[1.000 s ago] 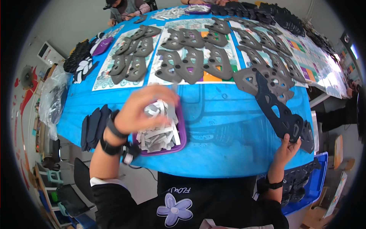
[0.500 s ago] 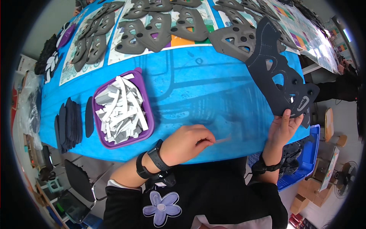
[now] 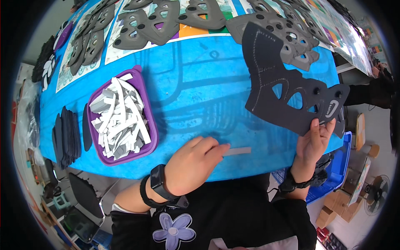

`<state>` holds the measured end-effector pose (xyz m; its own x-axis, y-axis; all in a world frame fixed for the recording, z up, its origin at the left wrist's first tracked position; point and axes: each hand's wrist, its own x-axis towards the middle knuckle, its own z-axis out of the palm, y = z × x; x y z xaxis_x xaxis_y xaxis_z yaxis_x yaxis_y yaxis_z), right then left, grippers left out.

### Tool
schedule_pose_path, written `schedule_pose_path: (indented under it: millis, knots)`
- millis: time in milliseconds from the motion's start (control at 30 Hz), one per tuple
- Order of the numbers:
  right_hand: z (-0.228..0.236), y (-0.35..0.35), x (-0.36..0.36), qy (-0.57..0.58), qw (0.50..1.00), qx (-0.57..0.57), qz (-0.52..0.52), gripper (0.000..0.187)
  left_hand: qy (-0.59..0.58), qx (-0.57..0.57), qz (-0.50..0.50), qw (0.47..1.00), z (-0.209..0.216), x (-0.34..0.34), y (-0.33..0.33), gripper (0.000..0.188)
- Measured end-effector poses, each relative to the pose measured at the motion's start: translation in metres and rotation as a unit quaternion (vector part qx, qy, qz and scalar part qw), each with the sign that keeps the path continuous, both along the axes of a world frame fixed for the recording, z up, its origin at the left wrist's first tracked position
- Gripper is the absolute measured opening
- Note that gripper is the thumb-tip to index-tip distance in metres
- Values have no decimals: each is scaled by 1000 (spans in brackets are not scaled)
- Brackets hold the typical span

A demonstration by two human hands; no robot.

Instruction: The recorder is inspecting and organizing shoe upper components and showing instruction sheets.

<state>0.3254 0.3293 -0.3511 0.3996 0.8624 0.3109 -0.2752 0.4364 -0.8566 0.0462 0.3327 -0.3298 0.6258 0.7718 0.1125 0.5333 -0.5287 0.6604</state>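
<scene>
Between the thumb and fingers of my left hand is one end of a short pale strip, held low over the near part of the table. My right hand grips the lower edge of a black padded panel, raised and tilted at the right. The panel has white stitching, several cutouts, round black studs and a pale printed mark. Left of my left hand stands a purple tub, heaped with white and grey strips.
A blue cover lies over the table. Grey moulded panels with cutouts sit on printed sheets along the far side. Dark oval pads stand in a row at the left. A blue crate is below the right edge.
The black panel has swung leftward at its upper end and turned in my right hand. My left hand has shifted slightly left, still pinching the strip. The whole view has moved a little.
</scene>
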Motion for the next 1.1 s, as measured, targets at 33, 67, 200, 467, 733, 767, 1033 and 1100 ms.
schedule_pose_path:
  millis: [33, 67, 200, 467, 733, 767, 1033, 1100]
  knots:
    - [0, 0, 0, 3, 1000, -6, -7, 34, -14, -16, 1, 1000, -1, 1, 1, 17]
    - [0, 0, 1, 2, 1000, -6, -6, 34, -28, -32, 3, 999, 0, 3, 3, 17]
    - [1, 1, 2, 7, 1000, 2, -6, 34, -39, -111, -60, 991, 10, 1, 9, 19]
    - [1, 0, 0, 8, 1000, 14, 17, 33, -178, -413, 101, 887, 15, -2, 0, 7]
    - [8, 0, -4, 6, 1000, 7, 17, 36, -289, -308, 138, 896, 3, 9, -17, 8]
    - [7, 0, -4, 7, 1000, 6, 17, 36, -340, -380, 183, 841, 3, 12, -20, 8]
    - [7, -1, -5, 9, 1000, -3, 3, 37, -23, -1, 81, 996, 6, 12, -14, 18]
    - [8, -1, -5, 10, 1000, -1, 9, 37, -4, 21, 94, 995, 8, 6, -12, 21]
